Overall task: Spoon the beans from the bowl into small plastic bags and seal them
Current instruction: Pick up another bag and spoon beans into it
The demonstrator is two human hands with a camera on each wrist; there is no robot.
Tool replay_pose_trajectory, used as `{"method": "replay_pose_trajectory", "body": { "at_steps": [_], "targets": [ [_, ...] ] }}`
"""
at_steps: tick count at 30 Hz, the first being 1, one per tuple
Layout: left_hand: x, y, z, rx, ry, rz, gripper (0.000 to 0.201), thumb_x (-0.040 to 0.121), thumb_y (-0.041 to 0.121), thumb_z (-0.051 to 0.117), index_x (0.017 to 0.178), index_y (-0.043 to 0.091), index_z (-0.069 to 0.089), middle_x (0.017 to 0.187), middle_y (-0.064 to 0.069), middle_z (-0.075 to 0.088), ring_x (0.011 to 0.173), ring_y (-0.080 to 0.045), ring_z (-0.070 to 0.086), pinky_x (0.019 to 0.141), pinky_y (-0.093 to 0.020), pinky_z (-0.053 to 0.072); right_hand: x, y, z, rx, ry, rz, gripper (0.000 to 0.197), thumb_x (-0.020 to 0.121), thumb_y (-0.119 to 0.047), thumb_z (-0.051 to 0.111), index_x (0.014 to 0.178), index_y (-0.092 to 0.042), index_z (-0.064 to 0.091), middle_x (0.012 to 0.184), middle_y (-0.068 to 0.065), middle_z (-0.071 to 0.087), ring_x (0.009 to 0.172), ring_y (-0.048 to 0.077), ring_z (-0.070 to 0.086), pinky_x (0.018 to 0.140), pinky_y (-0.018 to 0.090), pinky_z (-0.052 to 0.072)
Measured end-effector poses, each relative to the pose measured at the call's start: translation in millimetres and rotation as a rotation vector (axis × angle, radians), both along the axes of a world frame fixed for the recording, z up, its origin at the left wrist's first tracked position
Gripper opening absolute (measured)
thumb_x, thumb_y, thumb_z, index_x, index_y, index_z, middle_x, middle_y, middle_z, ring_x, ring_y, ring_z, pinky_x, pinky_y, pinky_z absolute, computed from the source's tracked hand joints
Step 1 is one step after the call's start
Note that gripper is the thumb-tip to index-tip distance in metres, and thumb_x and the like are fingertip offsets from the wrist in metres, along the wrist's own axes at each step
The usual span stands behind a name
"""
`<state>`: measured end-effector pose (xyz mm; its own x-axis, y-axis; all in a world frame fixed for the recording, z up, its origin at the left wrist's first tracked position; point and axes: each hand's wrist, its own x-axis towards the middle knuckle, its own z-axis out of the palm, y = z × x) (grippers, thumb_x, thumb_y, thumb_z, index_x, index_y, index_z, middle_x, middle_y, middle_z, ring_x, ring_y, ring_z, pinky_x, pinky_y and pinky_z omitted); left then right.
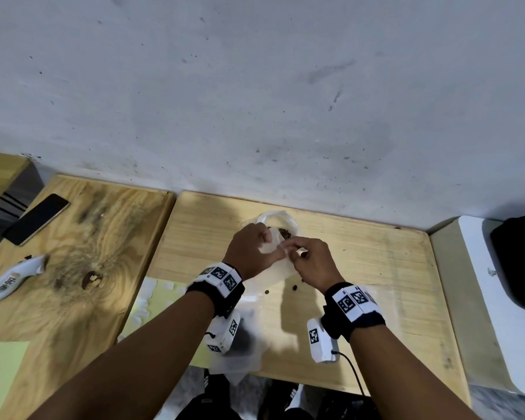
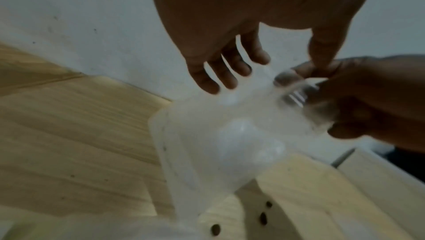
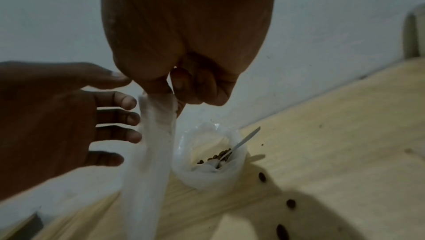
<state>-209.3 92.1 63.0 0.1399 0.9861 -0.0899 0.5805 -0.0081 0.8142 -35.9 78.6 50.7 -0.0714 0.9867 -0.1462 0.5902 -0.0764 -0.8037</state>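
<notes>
Looking down from the head view, the right hand (image 1: pixel 311 262) is pinching the top edge of a small plastic bag (image 1: pixel 278 272) held up over the lighter wooden table (image 1: pixel 376 268), while the left hand (image 1: pixel 250 253) is reaching toward the same edge with its fingers spread and loose, gripping nothing that can be made out. Just behind the hands, near the wall (image 1: pixel 255 86), a bowl (image 1: pixel 281 221) lined with thin plastic is holding dark beans (image 1: pixel 285 233), mostly hidden by the knuckles. A few loose beans (image 1: pixel 294 287) are lying on the table under the held bag, and a phone (image 1: pixel 37 219) is lying on the darker table to the left. From the left wrist, the bag is hanging blurred and see-through, its zip strip (image 2: pixel 296 97) showing between the pinching right fingers (image 2: pixel 306 73); what it contains is too blurred to tell. The left fingers (image 2: pixel 220 73) are hanging straight beside the plastic. From the right wrist, the bag (image 3: pixel 149 153) is hanging limp and narrow, its lower end cut off by the frame, and the bowl (image 3: pixel 207 176) is standing on the table with beans and a spoon (image 3: pixel 241 142) leaning inside.
</notes>
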Motion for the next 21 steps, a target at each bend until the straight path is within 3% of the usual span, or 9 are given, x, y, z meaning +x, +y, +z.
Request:
{"method": "replay_pose_trajectory", "body": {
  "at_steps": [3, 5, 9, 12, 14, 17, 19, 21],
  "targets": [
    [-2.6, -4.1, -11.7, 0.055, 0.193, -0.125, 0.107, 0.045, 0.061, 0.085, 0.133, 0.022, 0.039, 0.132, 0.005, 0.042, 0.119, -0.017, 0.046, 0.092, -0.038, 0.045, 0.1, 3.5, -2.3, -0.057, 0.142, -0.091, 0.034, 0.09, 0.002, 0.061, 0.09, -0.027, 0.079, 0.087, -0.007, 0.073, 0.085, 0.003, 0.065, 0.077, 0.02, 0.05],
    [-3.4, -4.8, -17.3, 0.06, 0.336, -0.208, 0.133, 0.041, 0.064, 0.085, 0.148, 0.021, 0.019, 0.147, 0.003, 0.03, 0.132, -0.021, 0.035, 0.1, -0.045, 0.039, -0.4, 5.7, -0.9, -0.113, 0.264, -0.147, 0.029, 0.09, 0.0, 0.065, 0.088, -0.025, 0.08, 0.078, -0.01, 0.071, 0.079, 0.005, 0.065, 0.075, 0.02, 0.05],
    [-4.2, -2.3, -23.9, 0.061, 0.446, -0.281, 0.133, 0.048, 0.051, 0.085, 0.151, 0.021, 0.007, 0.147, -0.001, 0.029, 0.132, -0.025, 0.036, 0.106, -0.043, 0.034, 1.1, 7.3, 13.2, -0.218, 0.371, -0.129, 0.018, 0.093, -0.001, 0.064, 0.103, -0.009, 0.077, 0.064, -0.014, 0.064, 0.046, -0.005, 0.052, 0.046, 0.007, 0.036],
    [-9.4, -0.3, -24.9, 0.102, 0.447, -0.331, 0.128, 0.049, 0.046, 0.085, 0.151, 0.022, 0.011, 0.147, -0.001, 0.03, 0.133, -0.024, 0.035, 0.109, -0.04, 0.033, 6.1, 11.3, 8.9, -0.255, 0.292, -0.026, 0.022, 0.093, -0.006, 0.066, 0.11, -0.016, 0.077, 0.081, 0.004, 0.065, 0.039, 0.0, 0.043, 0.041, 0.013, 0.034],
    [-11.7, 0.8, -25.8, 0.138, 0.448, -0.369, 0.126, 0.049, 0.046, 0.084, 0.151, 0.023, 0.013, 0.147, 0.0, 0.031, 0.134, -0.023, 0.035, 0.11, -0.04, 0.032, 7.7, 12.4, 5.5, -0.248, 0.225, 0.058, 0.028, 0.09, -0.003, 0.067, 0.108, -0.022, 0.078, 0.085, 0.007, 0.07, 0.044, 0.001, 0.046, 0.046, 0.019, 0.04],
    [-13.2, 0.8, -27.3, 0.17, 0.455, -0.415, 0.127, 0.048, 0.049, 0.085, 0.15, 0.024, 0.014, 0.146, 0.0, 0.033, 0.133, -0.023, 0.036, 0.112, -0.04, 0.029, 7.2, 14.5, 5.2, -0.225, 0.176, 0.082, 0.027, 0.079, -0.006, 0.08, 0.092, -0.029, 0.081, 0.075, 0.003, 0.072, 0.066, 0.01, 0.06, 0.067, 0.032, 0.052],
    [-13.9, 1.1, -27.8, 0.178, 0.48, -0.431, 0.129, 0.048, 0.053, 0.085, 0.151, 0.024, 0.013, 0.146, -0.001, 0.034, 0.133, -0.024, 0.035, 0.114, -0.041, 0.027, 6.1, 14.4, 4.9, -0.205, 0.166, 0.078, 0.019, 0.069, -0.024, 0.088, 0.067, -0.037, 0.075, 0.059, -0.012, 0.058, 0.06, 0.008, 0.052, 0.065, 0.027, 0.045],
    [-15.1, 1.7, -27.8, 0.169, 0.498, -0.425, 0.126, 0.051, 0.052, 0.084, 0.151, 0.023, 0.014, 0.145, -0.001, 0.034, 0.133, -0.024, 0.034, 0.115, -0.04, 0.024, 4.2, 13.8, 4.2, -0.163, 0.125, 0.069, 0.016, 0.06, -0.044, 0.078, 0.053, -0.041, 0.065, 0.053, -0.016, 0.051, 0.055, 0.004, 0.045, 0.061, 0.023, 0.04]
  ]
}}
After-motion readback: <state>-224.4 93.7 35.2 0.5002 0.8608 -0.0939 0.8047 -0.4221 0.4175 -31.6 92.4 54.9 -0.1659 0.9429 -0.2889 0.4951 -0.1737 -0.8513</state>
